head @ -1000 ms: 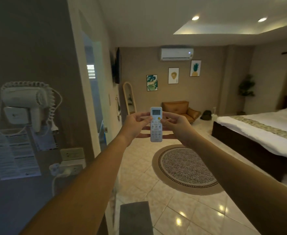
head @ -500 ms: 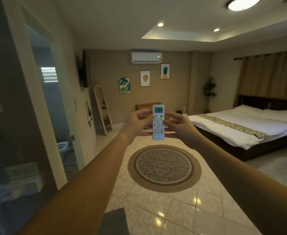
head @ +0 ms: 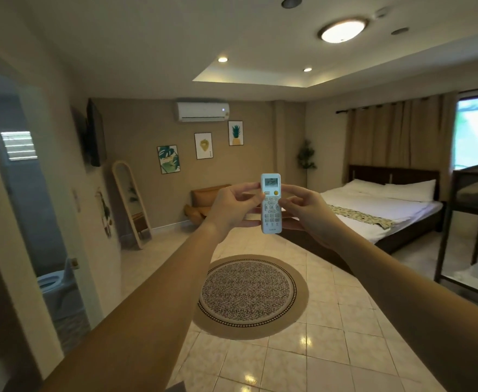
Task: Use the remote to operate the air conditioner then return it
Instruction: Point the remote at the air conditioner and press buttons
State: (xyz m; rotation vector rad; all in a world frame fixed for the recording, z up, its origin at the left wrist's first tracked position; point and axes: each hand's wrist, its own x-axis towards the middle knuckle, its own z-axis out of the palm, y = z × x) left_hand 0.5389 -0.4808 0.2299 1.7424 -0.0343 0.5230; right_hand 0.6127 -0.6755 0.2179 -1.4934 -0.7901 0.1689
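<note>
A white remote (head: 271, 203) with a small screen and a yellow button stands upright at arm's length in the middle of the view. My left hand (head: 232, 207) grips its left edge and my right hand (head: 305, 207) grips its right edge, thumbs over the keys. The white air conditioner (head: 203, 111) hangs high on the far brown wall, above and behind the remote, with a small light lit at its right end.
A round woven rug (head: 249, 295) lies on the tiled floor ahead. A bed (head: 379, 210) stands at the right, a dark chair frame (head: 475, 222) at the far right. At the left are a bathroom doorway (head: 31, 222), a wall TV (head: 95, 132) and a leaning mirror (head: 131, 202).
The view has swung right, away from the hairdryer wall: the bed, curtains and window have come into sight. Both hands have kept hold of the remote.
</note>
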